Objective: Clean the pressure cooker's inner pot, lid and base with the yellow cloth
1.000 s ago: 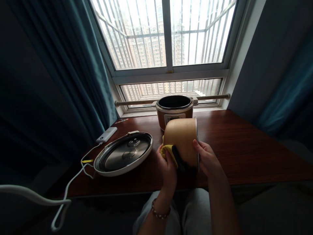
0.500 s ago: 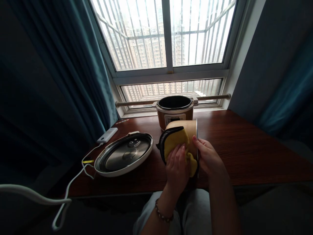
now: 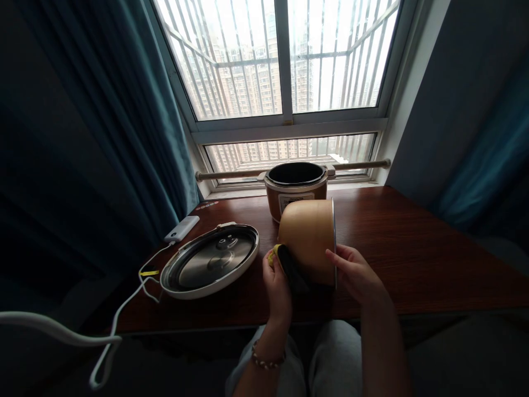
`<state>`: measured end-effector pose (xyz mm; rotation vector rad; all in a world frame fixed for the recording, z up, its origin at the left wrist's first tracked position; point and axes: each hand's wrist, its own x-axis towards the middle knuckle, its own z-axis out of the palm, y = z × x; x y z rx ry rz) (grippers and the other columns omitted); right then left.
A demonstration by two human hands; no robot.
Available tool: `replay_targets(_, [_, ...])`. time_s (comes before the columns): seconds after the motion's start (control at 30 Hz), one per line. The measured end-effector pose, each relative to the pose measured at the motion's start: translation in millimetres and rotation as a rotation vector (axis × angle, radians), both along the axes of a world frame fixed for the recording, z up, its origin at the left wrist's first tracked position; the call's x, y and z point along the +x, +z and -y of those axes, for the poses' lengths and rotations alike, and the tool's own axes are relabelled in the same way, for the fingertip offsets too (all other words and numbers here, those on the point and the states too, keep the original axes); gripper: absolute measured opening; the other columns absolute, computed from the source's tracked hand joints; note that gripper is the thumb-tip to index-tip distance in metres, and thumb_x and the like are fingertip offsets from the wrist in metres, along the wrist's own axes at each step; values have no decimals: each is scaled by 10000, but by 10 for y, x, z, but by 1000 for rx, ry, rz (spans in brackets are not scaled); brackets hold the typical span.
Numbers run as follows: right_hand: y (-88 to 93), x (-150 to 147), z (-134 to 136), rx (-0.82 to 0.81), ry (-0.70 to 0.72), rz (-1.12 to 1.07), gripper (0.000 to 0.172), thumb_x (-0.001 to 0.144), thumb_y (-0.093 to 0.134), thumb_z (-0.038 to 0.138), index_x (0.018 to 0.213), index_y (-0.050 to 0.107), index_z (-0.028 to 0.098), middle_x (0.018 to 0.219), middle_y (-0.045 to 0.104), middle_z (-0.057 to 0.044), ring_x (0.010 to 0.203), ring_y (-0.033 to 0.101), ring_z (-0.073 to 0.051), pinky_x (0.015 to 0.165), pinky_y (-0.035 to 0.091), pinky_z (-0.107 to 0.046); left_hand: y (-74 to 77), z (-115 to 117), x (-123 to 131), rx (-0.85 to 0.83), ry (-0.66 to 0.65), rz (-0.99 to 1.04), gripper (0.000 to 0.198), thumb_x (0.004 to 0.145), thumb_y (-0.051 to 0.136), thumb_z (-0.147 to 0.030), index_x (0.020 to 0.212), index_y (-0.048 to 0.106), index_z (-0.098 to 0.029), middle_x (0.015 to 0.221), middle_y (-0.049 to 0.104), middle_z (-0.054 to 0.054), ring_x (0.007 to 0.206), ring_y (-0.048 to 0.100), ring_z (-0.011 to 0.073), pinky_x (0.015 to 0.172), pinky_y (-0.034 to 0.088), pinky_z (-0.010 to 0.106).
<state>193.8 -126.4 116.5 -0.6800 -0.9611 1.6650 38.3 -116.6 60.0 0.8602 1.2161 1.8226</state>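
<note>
A golden inner pot [image 3: 309, 234] lies tipped on its side above the near edge of the wooden table [image 3: 413, 259], its rim facing right. My right hand [image 3: 352, 273] grips that rim from below. My left hand [image 3: 278, 285] is closed on a yellow and black cloth [image 3: 286, 263] pressed against the pot's lower left side. Behind the pot stands the brown cooker body [image 3: 295, 186], open and without its lid.
The cooker lid [image 3: 210, 260] lies upside down on the table to the left. A white power bank [image 3: 181, 228] with a white cable [image 3: 124, 300] sits further left. Teal curtains hang on both sides of the window.
My left hand slid the cloth from the pot's upper face down to its lower left side. The pot stayed tilted in my right hand.
</note>
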Motion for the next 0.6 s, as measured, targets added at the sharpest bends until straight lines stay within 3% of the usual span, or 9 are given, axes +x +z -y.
replay_targets(0.07, [5,-15,-2,-1,-13,-19,315,698,706,327,964,670,162,861,702,-50,831,651,-207,714,507,-306,13,21,24,-5,7,-60,362,851,470,-445,1072,539,-167,985,619,61,890,598,175,792,469,294])
replay_targets(0.17, [44,-50,17,2,-28,-31,308,703,704,324,960,666,159,882,701,-53,837,649,-202,713,505,-292,46,71,50,40,124,-249,324,894,402,-390,1095,523,-167,1067,598,95,1000,570,202,889,432,348])
replay_targets(0.37, [173,-167,139,-39,-49,-65,356,694,704,391,973,663,173,865,702,-52,803,655,-201,706,506,-294,55,227,67,381,373,-865,344,876,412,-156,1218,446,-151,1324,457,155,1258,392,237,1027,322,442])
replay_targets(0.47, [222,-234,172,-42,-44,-88,347,697,696,413,949,664,177,854,702,-47,807,652,-199,701,506,-285,51,334,168,607,301,-1161,399,852,430,-116,1251,426,-118,1274,518,159,1271,385,244,1021,345,440])
replay_targets(0.6, [236,-264,166,-44,-60,-109,257,699,704,359,879,669,179,862,703,-37,812,650,-189,710,503,-279,48,393,299,772,181,-1303,429,868,416,-154,1290,404,-78,1203,583,157,1233,442,228,984,411,386])
